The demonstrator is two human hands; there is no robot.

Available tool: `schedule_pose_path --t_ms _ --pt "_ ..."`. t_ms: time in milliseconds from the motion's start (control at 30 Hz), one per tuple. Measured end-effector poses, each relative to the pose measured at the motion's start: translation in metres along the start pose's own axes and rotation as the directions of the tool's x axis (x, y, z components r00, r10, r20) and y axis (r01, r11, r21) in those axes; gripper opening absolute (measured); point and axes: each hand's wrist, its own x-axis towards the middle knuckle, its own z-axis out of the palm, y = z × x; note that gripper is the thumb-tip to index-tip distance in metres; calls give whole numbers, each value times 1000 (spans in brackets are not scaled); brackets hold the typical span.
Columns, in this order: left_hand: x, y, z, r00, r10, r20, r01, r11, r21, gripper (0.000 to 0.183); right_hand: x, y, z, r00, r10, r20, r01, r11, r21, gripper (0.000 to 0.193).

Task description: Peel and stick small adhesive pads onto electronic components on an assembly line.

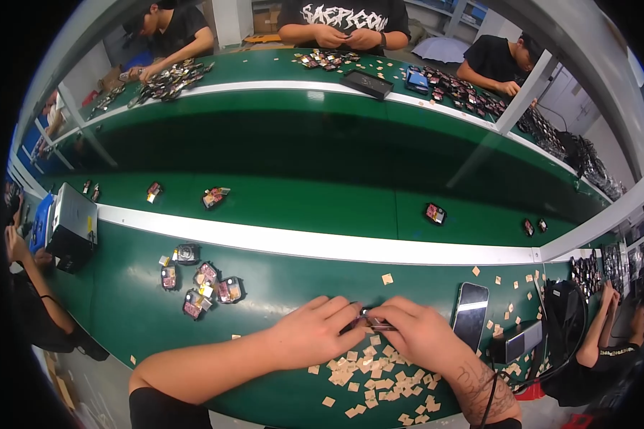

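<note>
My left hand [320, 330] and my right hand [416, 330] meet over the green bench. Between their fingertips they grip a small dark electronic part [381, 324], mostly covered by the fingers, so its exact kind is hidden. Below and between my hands lies a loose pile of small beige square pieces [379, 373]. To the left of my left hand sits a group of small black casings [230, 289] with reddish circuit boards and yellow-white labels. A smartphone [471, 314] lies face up to the right of my right hand.
A green conveyor belt [322, 214] runs beyond a white rail [300, 242], carrying several casings. A grey box-shaped device [77, 218] stands at the left end, a grey-black box [520, 342] with cables at the right. Several people work around, with heaps of parts [170, 80] opposite.
</note>
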Motion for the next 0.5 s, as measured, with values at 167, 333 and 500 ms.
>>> schedule_pose_path --t_ms 167,333,500 --pt "-2 -2 4 996 -76 -45 70 991 -113 27 2 1 12 998 46 -53 -43 997 60 29" --pt "1 -1 6 993 -96 -68 84 984 -156 33 1 5 17 990 97 -104 -73 973 218 24" --pt "0 0 7 991 -114 -66 100 976 -192 37 0 2 17 979 171 -109 -135 952 276 21"
